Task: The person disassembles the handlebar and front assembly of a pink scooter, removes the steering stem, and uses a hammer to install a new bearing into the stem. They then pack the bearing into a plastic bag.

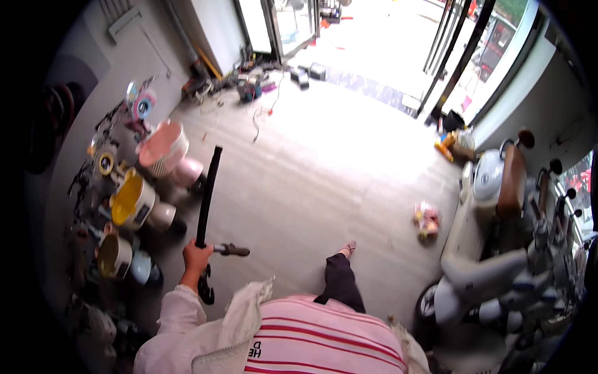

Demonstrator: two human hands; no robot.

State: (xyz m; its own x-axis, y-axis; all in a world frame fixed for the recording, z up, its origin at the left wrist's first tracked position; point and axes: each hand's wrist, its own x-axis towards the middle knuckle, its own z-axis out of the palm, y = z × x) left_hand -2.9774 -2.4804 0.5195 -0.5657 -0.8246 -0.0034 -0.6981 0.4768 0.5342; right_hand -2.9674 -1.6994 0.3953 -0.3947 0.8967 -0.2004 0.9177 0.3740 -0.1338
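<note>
Head view: what does the left hand (197, 254) hold?

"It's wrapped around a long black bar (209, 194), beside a brown grip (235, 250) that juts out rightward. Below the fingers, the bar's lower part ends in a dark curved piece (205, 289)."

"And the right hand?"

"Out of view, so its state cannot be told."

"What surrounds the bar?"

"Left of it, a pink tub (163, 149) and a yellow tub (129, 201). Well to its right, a bag (427, 220) lies on the floor (324, 181); farther right stands a pale scooter (479, 274)."
</note>
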